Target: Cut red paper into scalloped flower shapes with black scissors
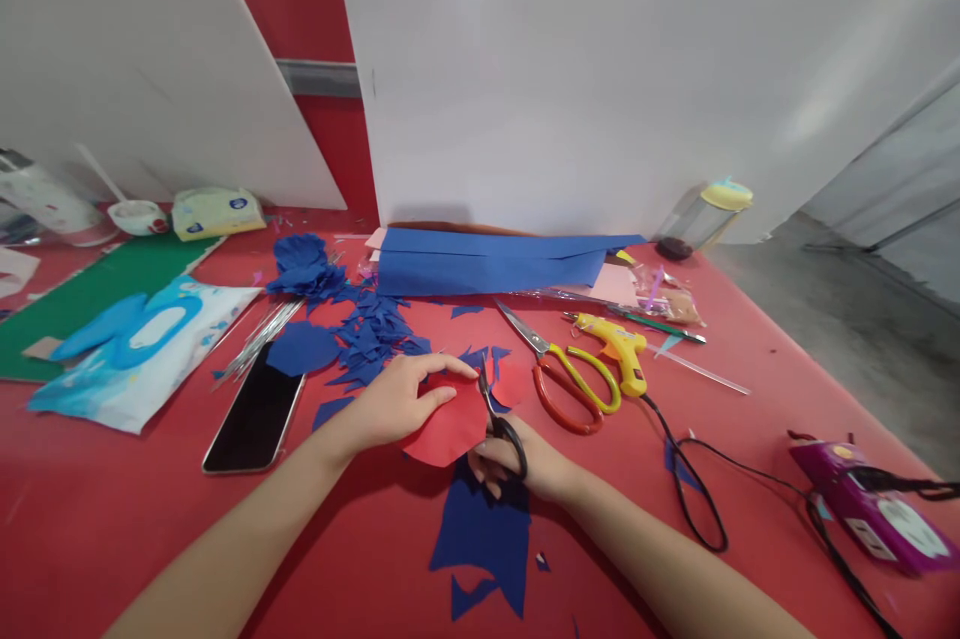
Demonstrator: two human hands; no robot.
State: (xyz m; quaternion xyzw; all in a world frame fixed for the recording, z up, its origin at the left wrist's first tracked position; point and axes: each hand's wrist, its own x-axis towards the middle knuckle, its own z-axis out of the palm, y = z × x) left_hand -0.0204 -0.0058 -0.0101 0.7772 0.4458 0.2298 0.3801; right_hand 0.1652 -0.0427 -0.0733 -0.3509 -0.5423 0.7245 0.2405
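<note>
My left hand (pixel 405 397) pinches a piece of red paper (pixel 448 427) with a rounded lower edge, thumb on top. In my right hand (pixel 517 459) is a small pair of black-handled scissors (pixel 508 444), their blades pointing away from me at the paper's right edge. Whether the blades are parted is hard to make out. Beyond them lies another bit of red paper (pixel 514 383). Under my right hand rests a cut sheet of dark blue paper (pixel 480 529). Several blue scraps (pixel 375 329) are heaped just past my left hand.
Large scissors (pixel 577 384) and a yellow glue gun (pixel 619 347) lie to the right, its cord running toward a purple power strip (pixel 874 504). At left are a phone (pixel 253 424) and a wipes pack (pixel 150 339). Folded blue sheets (pixel 487 261) lie before a white panel (pixel 637 79).
</note>
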